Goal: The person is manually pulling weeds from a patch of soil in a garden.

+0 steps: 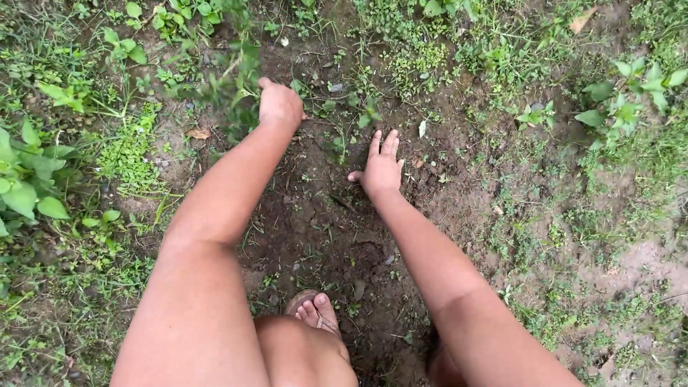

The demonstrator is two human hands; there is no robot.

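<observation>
Two bare hands at work over a patch of ground, listed left to right.

Leafy plants: broad green leaves along the left edge of the ground, well apart from both hands.

Tuft of weeds: blurred green stems and leaves just beside the left fist, near the top edge of the dark soil. Whether the roots are out of the soil cannot be told.

Left hand: closed into a fist, seemingly gripping the tuft at its base. Risk: stems may snap above the root if the grip sits too high, leaving the root in the ground; loose soil may fly off the tuft.

Dark soil: bare, damp-looking strip running down the middle of the ground between the two arms, with scattered small sprouts and pebbles.

Foot in a sandal: toes showing near the bottom edge, on the soil. Risk: footing could slip if the soil is as wet as it looks.

Right hand: fingers spread wide, holding nothing, palm down on or just above the soil; contact cannot be told. Risk: hidden stones or sharp stems could scratch bare skin.

Low weeds: green clumps toward the top right corner, untouched.
</observation>
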